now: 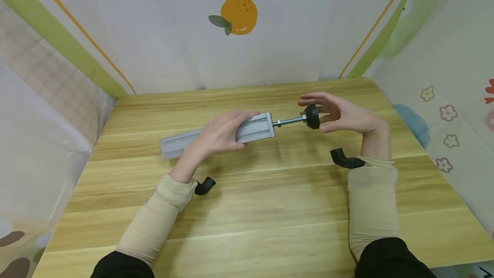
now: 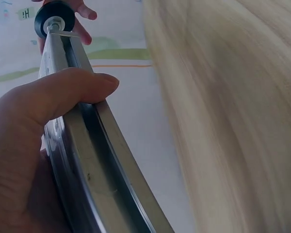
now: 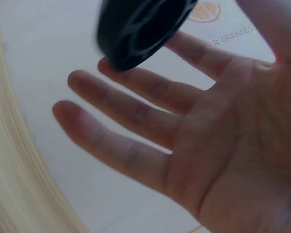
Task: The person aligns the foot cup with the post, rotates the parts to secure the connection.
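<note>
My left hand [image 1: 217, 135] grips a silver aluminium profile [image 1: 255, 129] around its middle, holding it over the table. In the left wrist view the thumb [image 2: 72, 87] lies across the grooved side of the bar. From the capped right end of the profile sticks a threaded rod [image 1: 291, 121] with nuts, and on its tip sits a round black levelling foot [image 1: 312, 117]. My right hand [image 1: 353, 115] is spread around this foot, thumb apart from the fingers. The right wrist view has the fingers [image 3: 136, 111] extended, with the foot [image 3: 136, 34] close by the fingertips.
A wood-grain table [image 1: 285, 213] lies beneath both hands. White printed cloth [image 1: 162, 37] hangs behind it and at both sides. Each wrist carries a black camera mount, one at the left sleeve [image 1: 205, 185] and one at the right sleeve [image 1: 347, 160].
</note>
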`<state>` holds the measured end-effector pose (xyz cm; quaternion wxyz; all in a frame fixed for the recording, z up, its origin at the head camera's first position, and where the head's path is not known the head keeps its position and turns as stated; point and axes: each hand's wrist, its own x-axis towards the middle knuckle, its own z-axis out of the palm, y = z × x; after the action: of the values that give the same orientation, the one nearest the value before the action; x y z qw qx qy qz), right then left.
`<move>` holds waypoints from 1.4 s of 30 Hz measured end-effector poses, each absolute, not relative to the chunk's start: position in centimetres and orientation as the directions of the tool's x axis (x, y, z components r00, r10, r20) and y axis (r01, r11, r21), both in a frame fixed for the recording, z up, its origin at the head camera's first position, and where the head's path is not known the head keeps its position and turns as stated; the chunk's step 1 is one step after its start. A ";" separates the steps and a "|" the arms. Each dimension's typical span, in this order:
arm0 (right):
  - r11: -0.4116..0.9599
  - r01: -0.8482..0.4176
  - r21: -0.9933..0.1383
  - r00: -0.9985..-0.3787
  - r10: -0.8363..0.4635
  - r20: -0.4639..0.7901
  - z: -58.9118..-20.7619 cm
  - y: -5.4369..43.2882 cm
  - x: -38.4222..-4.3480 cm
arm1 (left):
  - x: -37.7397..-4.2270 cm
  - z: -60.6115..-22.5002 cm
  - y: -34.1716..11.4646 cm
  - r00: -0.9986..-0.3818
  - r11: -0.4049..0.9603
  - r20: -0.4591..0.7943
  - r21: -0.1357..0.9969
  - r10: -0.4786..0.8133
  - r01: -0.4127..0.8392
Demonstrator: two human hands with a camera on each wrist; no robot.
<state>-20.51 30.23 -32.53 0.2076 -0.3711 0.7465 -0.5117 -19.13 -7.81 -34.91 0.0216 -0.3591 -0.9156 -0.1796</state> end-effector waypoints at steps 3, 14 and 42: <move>0.277 -0.335 -0.901 -0.665 -0.746 0.018 -32.5 30.2 -20.5 | -19.4 -35.3 -7.7 -0.737 0.676 0.147 0.313 0.660 0.667; 0.452 -0.287 -0.844 -0.731 -0.673 -0.112 -32.9 29.9 -20.6 | -20.2 -36.5 -7.4 -0.733 0.681 0.067 0.323 0.677 0.657; 0.658 -0.214 -0.722 -0.764 -0.573 -0.297 -35.0 29.9 -22.0 | -22.3 -38.8 -6.3 -0.674 0.646 -0.091 0.404 0.733 0.647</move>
<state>-21.99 29.87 -35.00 0.2596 -0.2254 0.8728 -0.3465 -22.33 -6.33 -38.80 -0.1242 -0.3840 -0.8987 -0.1718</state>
